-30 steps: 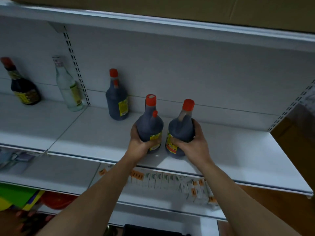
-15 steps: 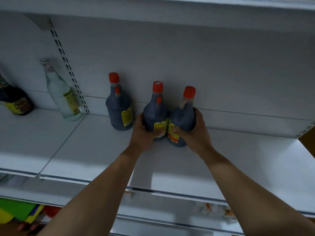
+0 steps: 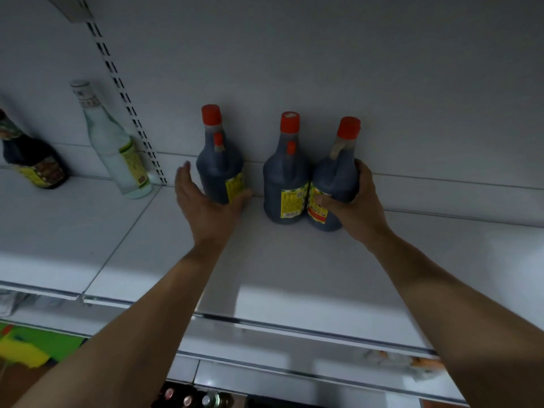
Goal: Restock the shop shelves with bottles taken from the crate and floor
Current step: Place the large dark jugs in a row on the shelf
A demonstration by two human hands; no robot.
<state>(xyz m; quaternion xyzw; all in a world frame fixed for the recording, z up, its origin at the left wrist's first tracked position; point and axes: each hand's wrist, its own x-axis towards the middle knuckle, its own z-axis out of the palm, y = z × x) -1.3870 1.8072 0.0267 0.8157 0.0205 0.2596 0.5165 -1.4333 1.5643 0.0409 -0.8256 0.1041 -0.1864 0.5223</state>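
– Progress on the restock, as it stands?
– Three red-capped dark bottles stand upright at the back of the white shelf (image 3: 294, 275). The middle bottle (image 3: 285, 184) and the right bottle (image 3: 334, 175) touch side by side. The left bottle (image 3: 219, 169) stands a little apart from them.
– And the person's hands?
– The right hand (image 3: 357, 207) has its grip closed round the right bottle's lower body, thumb on the label. The left hand (image 3: 206, 201) is spread wide and holds nothing, with its fingers straight beside the left bottle and its thumb near the base. Whether it touches cannot be told.
– How much is left?
– A good deal, probably: only these three stand in this bay. A clear bottle (image 3: 114, 154) and another dark bottle (image 3: 32, 163) stand in the next bay to the left.
– Anything hidden?
– Crate and floor are not plainly shown. A few bottle tops (image 3: 188, 400) show at the bottom edge, too dim to say what holds them.
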